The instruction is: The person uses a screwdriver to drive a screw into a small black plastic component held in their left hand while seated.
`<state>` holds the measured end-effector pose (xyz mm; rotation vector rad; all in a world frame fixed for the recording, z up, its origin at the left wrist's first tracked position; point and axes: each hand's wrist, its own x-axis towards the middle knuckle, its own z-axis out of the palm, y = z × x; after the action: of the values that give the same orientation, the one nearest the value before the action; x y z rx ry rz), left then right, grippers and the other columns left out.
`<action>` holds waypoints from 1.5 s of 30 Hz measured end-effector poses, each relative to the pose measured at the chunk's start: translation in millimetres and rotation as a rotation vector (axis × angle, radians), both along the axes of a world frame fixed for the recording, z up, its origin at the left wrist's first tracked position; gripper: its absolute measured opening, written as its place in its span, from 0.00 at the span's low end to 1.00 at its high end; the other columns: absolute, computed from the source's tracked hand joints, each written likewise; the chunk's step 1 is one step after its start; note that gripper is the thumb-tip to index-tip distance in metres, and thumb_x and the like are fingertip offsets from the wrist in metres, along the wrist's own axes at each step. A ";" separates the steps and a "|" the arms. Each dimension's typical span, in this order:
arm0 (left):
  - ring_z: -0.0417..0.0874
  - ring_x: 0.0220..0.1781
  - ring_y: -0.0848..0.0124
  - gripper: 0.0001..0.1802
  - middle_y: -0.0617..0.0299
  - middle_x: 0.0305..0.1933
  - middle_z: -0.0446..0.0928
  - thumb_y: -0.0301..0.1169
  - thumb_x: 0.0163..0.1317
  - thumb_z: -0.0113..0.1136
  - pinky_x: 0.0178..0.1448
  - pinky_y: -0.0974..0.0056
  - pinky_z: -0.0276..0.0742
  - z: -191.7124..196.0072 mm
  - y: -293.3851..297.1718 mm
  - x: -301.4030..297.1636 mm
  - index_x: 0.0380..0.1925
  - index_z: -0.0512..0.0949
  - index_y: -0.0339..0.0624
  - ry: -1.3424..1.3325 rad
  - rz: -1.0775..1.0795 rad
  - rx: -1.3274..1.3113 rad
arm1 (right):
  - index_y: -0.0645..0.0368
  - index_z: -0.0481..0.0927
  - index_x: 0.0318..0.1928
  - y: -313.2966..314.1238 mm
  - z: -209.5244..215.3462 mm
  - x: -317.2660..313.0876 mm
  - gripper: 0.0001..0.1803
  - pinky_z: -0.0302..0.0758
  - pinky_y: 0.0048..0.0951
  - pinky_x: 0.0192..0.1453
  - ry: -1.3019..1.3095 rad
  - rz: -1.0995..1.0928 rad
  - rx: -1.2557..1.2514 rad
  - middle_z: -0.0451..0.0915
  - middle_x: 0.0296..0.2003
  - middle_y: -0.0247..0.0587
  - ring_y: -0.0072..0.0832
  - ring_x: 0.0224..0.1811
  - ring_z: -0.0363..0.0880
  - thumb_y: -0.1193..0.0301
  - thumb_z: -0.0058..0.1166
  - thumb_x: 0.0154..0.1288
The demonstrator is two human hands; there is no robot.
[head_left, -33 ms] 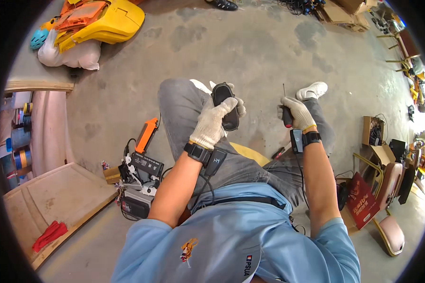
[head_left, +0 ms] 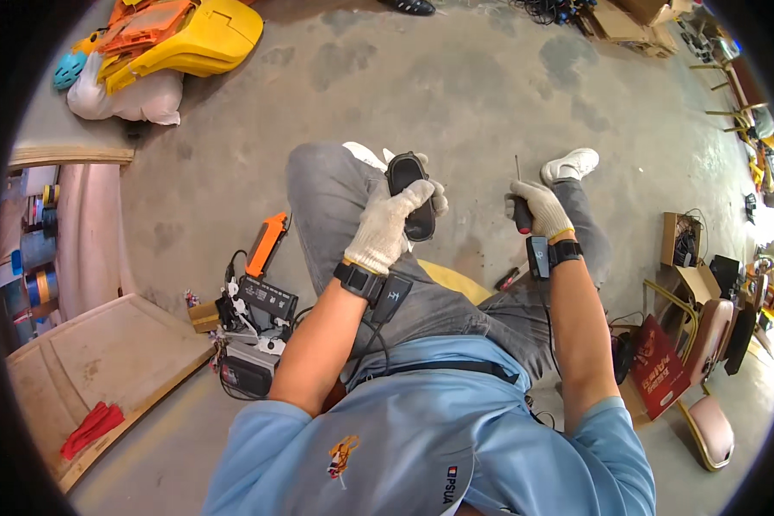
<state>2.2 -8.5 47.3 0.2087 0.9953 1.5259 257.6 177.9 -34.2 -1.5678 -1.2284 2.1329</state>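
Note:
My left hand (head_left: 383, 225), in a pale knitted work glove, is closed around a black oval casing (head_left: 407, 175) with a raised rim. The thumb lies across its upper face, and the fingers curl round its far side. A screwdriver (head_left: 523, 215) with a black and red handle is gripped in my gloved right hand (head_left: 545, 209), its thin shaft pointing away from me. The two hands are well apart above my legs, and the screwdriver does not touch the casing. What the casing contains cannot be made out.
On the floor to my left are a power strip (head_left: 268, 297) with cables and an orange tool (head_left: 267, 244). A red-handled tool (head_left: 509, 277) lies between my legs. Red gloves (head_left: 92, 428) rest on a wooden board (head_left: 146, 361). A red box (head_left: 658, 368) and a chair stand right.

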 end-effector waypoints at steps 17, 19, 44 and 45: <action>0.88 0.43 0.67 0.35 0.60 0.40 0.84 0.26 0.67 0.71 0.51 0.63 0.83 -4.0 16.0 -2.4 0.71 0.67 0.36 0.009 -0.255 -0.432 | 0.66 0.87 0.40 -35.5 -202.3 35.8 0.14 0.72 0.33 0.24 -0.368 -0.039 -0.245 0.80 0.23 0.36 0.26 0.19 0.76 0.67 0.65 0.59; 0.88 0.44 0.66 0.35 0.59 0.42 0.85 0.26 0.67 0.71 0.51 0.63 0.83 -4.2 17.4 -1.8 0.72 0.67 0.36 -0.022 -0.252 -0.447 | 0.65 0.88 0.41 -34.2 -208.2 34.3 0.14 0.72 0.33 0.24 -0.399 -0.022 -0.216 0.80 0.23 0.35 0.25 0.19 0.76 0.67 0.65 0.59; 0.81 0.41 0.74 0.36 0.64 0.38 0.81 0.21 0.66 0.65 0.51 0.67 0.78 1.2 20.4 -1.9 0.73 0.66 0.33 0.010 -0.202 -0.342 | 0.65 0.88 0.51 -8.4 -111.4 14.4 0.18 0.71 0.27 0.26 -0.243 0.070 -0.189 0.80 0.27 0.31 0.20 0.23 0.75 0.68 0.64 0.64; 0.84 0.41 0.70 0.35 0.61 0.40 0.82 0.23 0.68 0.67 0.51 0.63 0.82 -4.0 16.1 -3.7 0.74 0.65 0.36 0.017 -0.206 -0.302 | 0.65 0.86 0.57 -7.8 -90.6 10.2 0.22 0.72 0.24 0.28 -0.257 0.121 -0.129 0.82 0.30 0.31 0.19 0.26 0.77 0.66 0.64 0.66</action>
<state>-1.5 7.5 43.3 0.1056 1.1663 1.1734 267.8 170.1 -124.8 -1.9188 -1.3159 2.1745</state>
